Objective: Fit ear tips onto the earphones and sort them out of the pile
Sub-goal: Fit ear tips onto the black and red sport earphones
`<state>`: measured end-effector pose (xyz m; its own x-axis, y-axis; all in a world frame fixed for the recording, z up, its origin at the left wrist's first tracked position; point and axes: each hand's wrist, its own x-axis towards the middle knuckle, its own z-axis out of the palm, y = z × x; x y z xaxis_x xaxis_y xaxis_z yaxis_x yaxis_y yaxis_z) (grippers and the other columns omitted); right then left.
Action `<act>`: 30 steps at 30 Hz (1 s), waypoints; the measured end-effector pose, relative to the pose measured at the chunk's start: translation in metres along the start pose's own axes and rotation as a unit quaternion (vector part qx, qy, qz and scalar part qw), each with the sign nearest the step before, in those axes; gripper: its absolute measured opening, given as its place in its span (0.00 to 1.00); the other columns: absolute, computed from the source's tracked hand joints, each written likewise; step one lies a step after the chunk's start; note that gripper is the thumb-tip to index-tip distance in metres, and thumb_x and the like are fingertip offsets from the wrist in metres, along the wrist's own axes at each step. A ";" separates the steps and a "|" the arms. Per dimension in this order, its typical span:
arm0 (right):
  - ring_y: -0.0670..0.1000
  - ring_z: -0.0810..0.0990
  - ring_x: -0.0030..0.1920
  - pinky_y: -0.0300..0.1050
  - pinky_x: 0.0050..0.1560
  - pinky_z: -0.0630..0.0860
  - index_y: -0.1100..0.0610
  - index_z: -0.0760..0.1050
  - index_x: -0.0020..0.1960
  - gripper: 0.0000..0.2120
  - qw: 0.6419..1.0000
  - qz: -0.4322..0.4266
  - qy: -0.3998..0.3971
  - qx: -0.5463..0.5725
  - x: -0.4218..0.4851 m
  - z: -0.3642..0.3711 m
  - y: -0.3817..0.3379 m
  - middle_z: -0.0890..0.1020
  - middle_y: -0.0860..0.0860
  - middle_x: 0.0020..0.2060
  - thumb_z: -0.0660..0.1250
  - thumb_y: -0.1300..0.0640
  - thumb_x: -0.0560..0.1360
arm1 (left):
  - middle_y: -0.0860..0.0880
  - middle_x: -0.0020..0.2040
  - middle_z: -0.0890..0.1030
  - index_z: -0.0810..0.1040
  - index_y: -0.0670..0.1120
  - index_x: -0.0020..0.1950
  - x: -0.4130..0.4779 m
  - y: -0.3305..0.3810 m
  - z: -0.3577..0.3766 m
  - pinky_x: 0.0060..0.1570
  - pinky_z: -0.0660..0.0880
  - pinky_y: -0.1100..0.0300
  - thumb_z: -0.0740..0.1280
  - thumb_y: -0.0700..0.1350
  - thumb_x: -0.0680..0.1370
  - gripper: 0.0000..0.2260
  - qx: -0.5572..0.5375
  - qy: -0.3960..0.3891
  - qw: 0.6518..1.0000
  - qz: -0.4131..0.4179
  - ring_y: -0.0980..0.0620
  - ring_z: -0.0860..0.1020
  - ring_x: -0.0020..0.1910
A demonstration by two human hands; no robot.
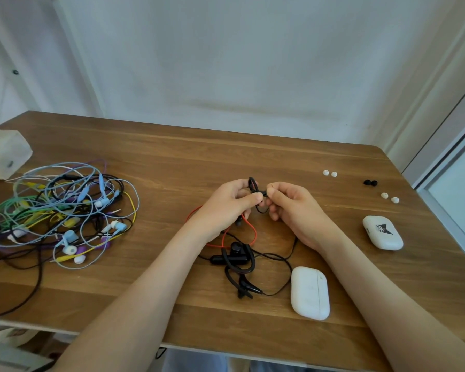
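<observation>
Nearest to us lies a white oval plastic earbud case on the brown wooden table, its long axis running from the near edge toward the wall. Just to its left rests a black ear-hook wired earphone set, partly crossing a thin red cable.

Above these, both hands meet over the table's middle. The left hand is curled, and its fingertips pinch a black ear-hook earphone. The right hand is also curled, pinching the same earphone's body from the right side. The hook loop rises above the fingertips, and the earphone's black cable drops from between the hands to the table. We cannot tell whether an ear tip sits between the fingers.

At the far left lies the tangled pile of multicoloured wired earphones. At the far right we note a pair of white ear tips, a pair of black ear tips, and a second white pair.
</observation>
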<state>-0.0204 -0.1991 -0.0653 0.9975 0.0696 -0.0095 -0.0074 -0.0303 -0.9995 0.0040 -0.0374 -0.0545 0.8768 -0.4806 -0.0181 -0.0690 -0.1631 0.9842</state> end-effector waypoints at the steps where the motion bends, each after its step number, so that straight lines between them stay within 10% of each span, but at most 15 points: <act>1: 0.47 0.71 0.33 0.39 0.36 0.71 0.59 0.76 0.44 0.10 1.000 -0.002 0.002 -0.002 -0.001 0.000 0.000 0.78 0.49 0.34 0.58 0.61 0.81 | 0.58 0.30 0.79 0.73 0.54 0.55 0.000 0.000 0.000 0.28 0.69 0.66 0.64 0.43 0.80 0.07 0.005 0.000 1.000 0.002 0.60 0.71 0.27; 19: 0.41 0.74 0.31 0.32 0.36 0.73 0.56 0.75 0.47 0.05 0.973 -0.066 0.101 -0.195 -0.008 0.010 0.004 0.78 0.49 0.36 0.62 0.59 0.80 | 0.54 0.31 0.77 0.70 0.49 0.68 0.001 -0.005 0.005 0.34 0.71 0.65 0.64 0.48 0.80 0.16 0.094 0.039 0.995 -0.007 0.59 0.74 0.31; 30: 0.46 0.78 0.37 0.39 0.39 0.75 0.58 0.72 0.48 0.10 0.994 -0.082 0.060 -0.032 -0.008 0.008 -0.001 0.79 0.53 0.37 0.57 0.70 0.79 | 0.52 0.33 0.75 0.73 0.57 0.50 -0.006 0.004 0.003 0.29 0.68 0.65 0.62 0.43 0.81 0.07 -0.002 0.014 1.000 0.006 0.57 0.71 0.30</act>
<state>-0.0286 -0.1914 -0.0648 0.9861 -0.0412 0.1610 0.1568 -0.0915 -0.9834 -0.0031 -0.0379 -0.0515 0.8885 -0.4590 -0.0014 -0.0777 -0.1534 0.9851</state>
